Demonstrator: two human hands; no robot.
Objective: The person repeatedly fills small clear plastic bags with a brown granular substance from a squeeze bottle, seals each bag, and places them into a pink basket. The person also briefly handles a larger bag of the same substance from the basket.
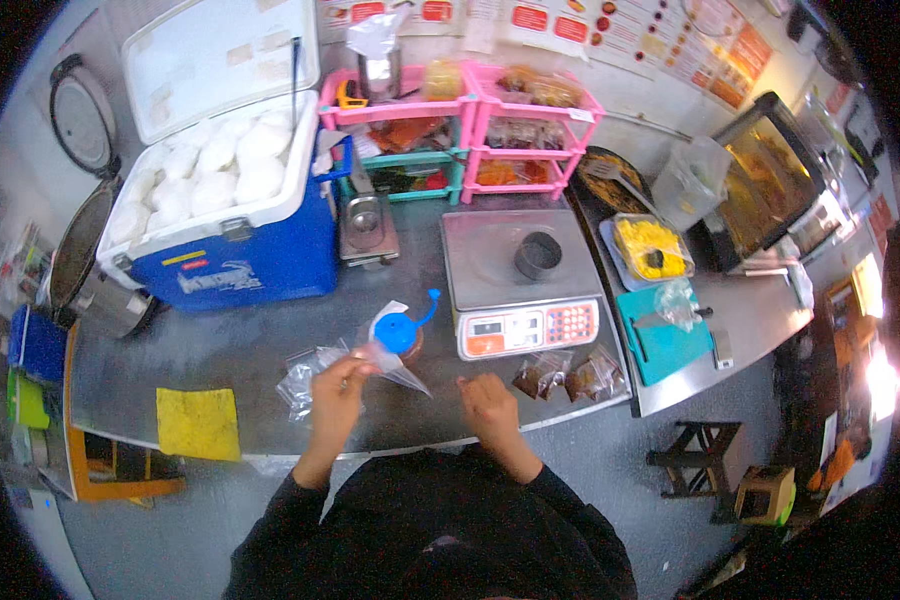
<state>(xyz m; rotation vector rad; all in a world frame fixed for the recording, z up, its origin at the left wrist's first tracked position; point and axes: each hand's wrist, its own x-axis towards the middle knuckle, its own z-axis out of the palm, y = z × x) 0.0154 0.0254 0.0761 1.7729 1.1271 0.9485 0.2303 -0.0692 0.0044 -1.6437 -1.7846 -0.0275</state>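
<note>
My left hand (pixel 336 384) pinches a small clear plastic bag (pixel 403 372), whose pointed corner reaches to the right. Just behind the bag stands a container with a blue lid (pixel 394 332) and a blue cap on a strap; the bag hides part of its reddish-brown side. Beside my left hand lies a loose heap of clear plastic bags (pixel 300 384). My right hand (pixel 491 409) is held over the table's front with its fingers curled, and nothing shows in it. To its right are several small filled bags (pixel 596 375) with brown contents.
A digital scale (pixel 521 225) bearing a dark metal ring (pixel 538 255) stands behind my right hand. At back left is an open blue cooler (pixel 232 262) with white filled bags. Pink and teal racks (pixel 461 105), a yellow cloth (pixel 197 422) and a teal cutting board (pixel 664 334) surround the workspace.
</note>
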